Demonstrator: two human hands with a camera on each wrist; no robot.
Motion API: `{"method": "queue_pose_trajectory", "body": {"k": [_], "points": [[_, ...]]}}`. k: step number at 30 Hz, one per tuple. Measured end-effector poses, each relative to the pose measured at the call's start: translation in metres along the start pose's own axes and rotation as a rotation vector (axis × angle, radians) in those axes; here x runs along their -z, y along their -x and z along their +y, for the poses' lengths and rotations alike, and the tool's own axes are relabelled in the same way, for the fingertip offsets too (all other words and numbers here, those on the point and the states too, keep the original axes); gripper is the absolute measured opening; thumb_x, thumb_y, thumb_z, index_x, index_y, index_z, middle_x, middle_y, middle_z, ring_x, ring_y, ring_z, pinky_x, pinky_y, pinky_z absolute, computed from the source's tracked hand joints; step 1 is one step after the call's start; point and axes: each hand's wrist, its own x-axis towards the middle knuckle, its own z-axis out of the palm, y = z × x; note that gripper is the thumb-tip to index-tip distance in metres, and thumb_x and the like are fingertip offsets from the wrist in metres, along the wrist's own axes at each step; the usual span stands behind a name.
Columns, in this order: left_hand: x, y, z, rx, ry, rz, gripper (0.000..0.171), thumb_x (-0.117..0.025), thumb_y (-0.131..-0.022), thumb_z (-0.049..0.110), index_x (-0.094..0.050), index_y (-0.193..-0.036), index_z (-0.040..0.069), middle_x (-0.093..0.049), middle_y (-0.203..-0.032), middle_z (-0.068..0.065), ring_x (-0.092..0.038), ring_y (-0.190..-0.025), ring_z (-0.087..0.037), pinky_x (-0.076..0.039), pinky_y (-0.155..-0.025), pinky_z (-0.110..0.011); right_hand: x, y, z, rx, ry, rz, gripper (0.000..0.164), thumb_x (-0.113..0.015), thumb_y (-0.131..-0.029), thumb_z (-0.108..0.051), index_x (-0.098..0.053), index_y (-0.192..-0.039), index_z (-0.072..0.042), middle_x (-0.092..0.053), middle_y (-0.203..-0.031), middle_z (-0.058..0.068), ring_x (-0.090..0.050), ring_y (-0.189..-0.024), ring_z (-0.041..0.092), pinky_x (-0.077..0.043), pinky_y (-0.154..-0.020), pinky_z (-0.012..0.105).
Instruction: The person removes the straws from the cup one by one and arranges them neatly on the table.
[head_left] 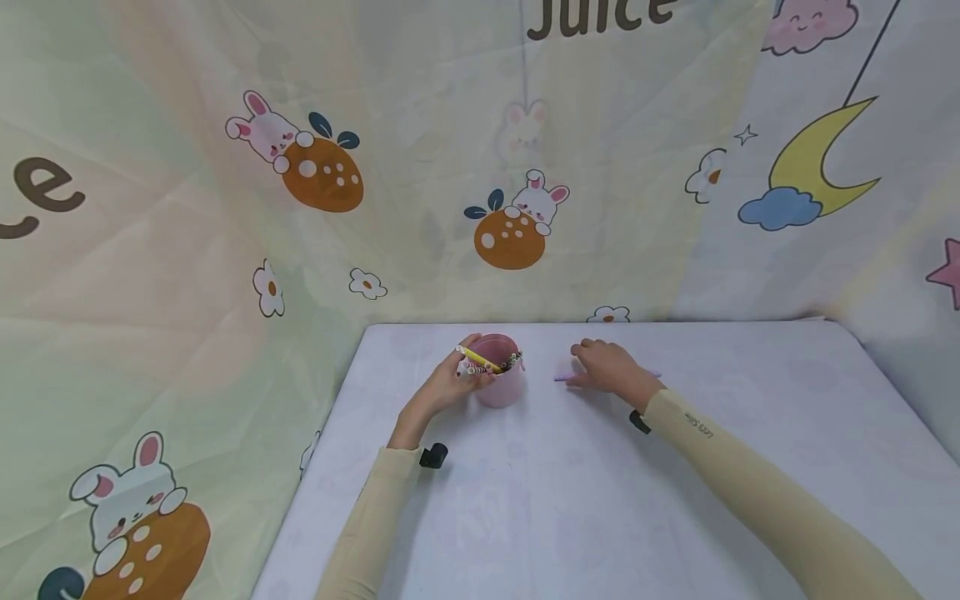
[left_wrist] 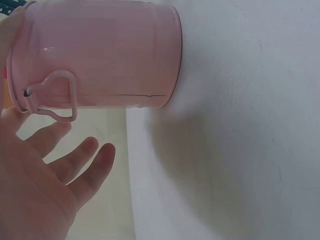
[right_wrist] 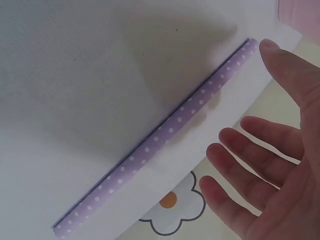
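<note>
A pink metal bucket (head_left: 501,388) stands upright on the table, and a yellow stick (head_left: 477,358) and several patterned sticks lean in it. My left hand (head_left: 448,387) holds the bucket near its rim, thumb on one side; its other fingers spread loosely below the small wire handle (left_wrist: 75,95) in the left wrist view. To the right lies a slim purple stick with white dots (right_wrist: 170,127), pencil-like, flat on the table. Over it hovers my right hand (head_left: 609,367), fingers apart and loosely bent, the thumb near one end of the stick. Nothing is in its grasp.
A white cloth covers the table (head_left: 525,500). Behind its far edge hangs a printed backdrop (head_left: 420,167) with rabbits, flowers and a moon. In the right wrist view the bucket's side shows in the upper right corner.
</note>
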Motion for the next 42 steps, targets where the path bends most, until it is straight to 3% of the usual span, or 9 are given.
{"method": "queue_pose_trajectory", "body": {"k": [13,30,42], "points": [[-0.001,0.001,-0.001,0.022,-0.004,-0.007,0.081,-0.075,-0.083,0.059,-0.028,-0.15,0.057,-0.042,-0.158,-0.003,-0.036,-0.147,-0.036,-0.034,-0.112,-0.068,0.02,0.003,-0.011,-0.037,-0.079,0.011,0.071,-0.075,-0.086,-0.05,-0.059,-0.135,-0.002,-0.065,-0.122,0.017,-0.064,-0.106,0.032,-0.053,-0.098,0.049],[-0.001,0.001,0.0,-0.007,0.004,-0.006,0.084,-0.073,-0.082,0.062,-0.029,-0.153,0.05,-0.042,-0.158,0.0,-0.032,-0.149,-0.038,-0.031,-0.113,-0.069,0.052,0.008,-0.036,-0.005,-0.098,0.082,0.073,-0.076,-0.085,-0.051,-0.057,-0.139,-0.006,-0.062,-0.132,0.015,-0.062,-0.119,0.031,-0.053,-0.101,0.047],[-0.001,0.001,-0.001,0.004,0.017,-0.01,0.079,-0.073,-0.085,0.058,-0.029,-0.151,0.055,-0.042,-0.158,-0.002,-0.035,-0.147,-0.037,-0.032,-0.112,-0.069,0.082,0.02,-0.063,0.053,-0.112,0.129,0.08,-0.077,-0.083,-0.054,-0.052,-0.144,-0.008,-0.059,-0.139,0.014,-0.059,-0.126,0.033,-0.051,-0.104,0.048]]}}
